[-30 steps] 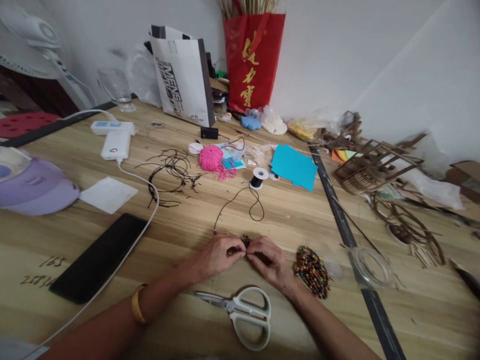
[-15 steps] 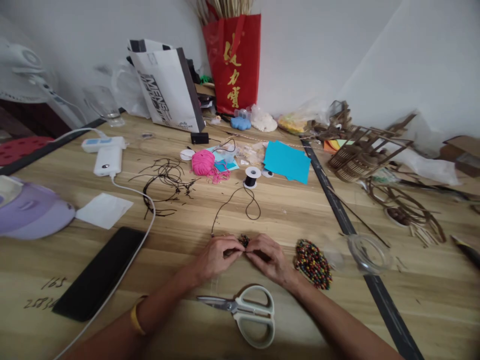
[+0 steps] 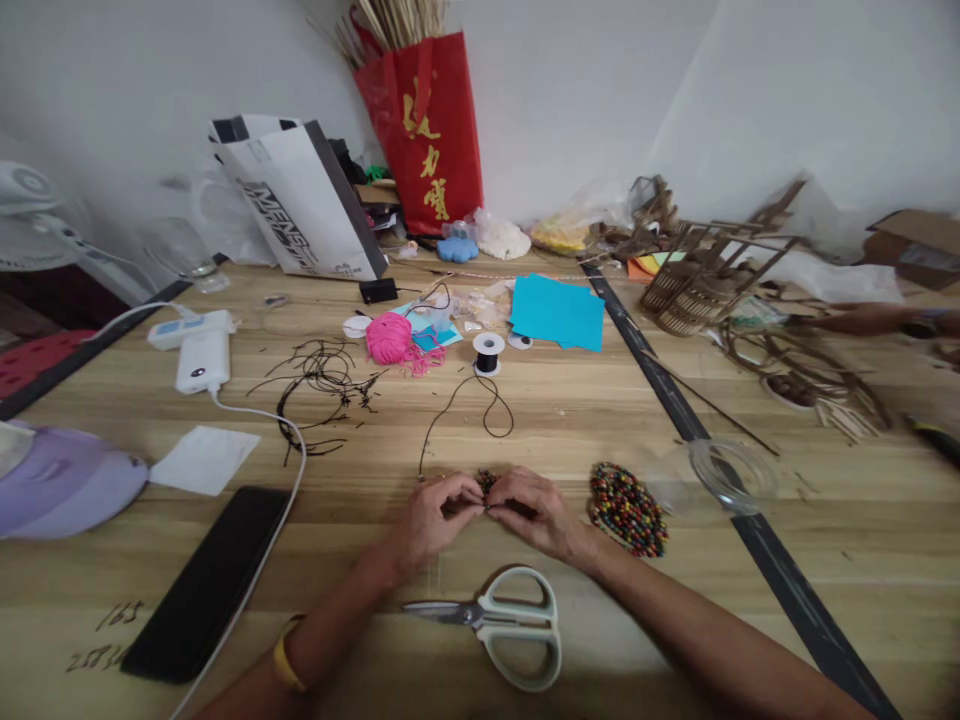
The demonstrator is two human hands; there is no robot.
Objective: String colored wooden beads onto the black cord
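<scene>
Both hands meet at the middle of the table, fingertips together. Our left hand is pinched narrow on the near end of the black cord, which loops away toward the spool. Our right hand pinches in just as tight against it; what it grips is too small for us to tell. A few strung beads peek out just behind the knuckles. The bead pile lies just right of our right wrist, the scissors close in front, blades pointing left. The phone sits well to the left.
</scene>
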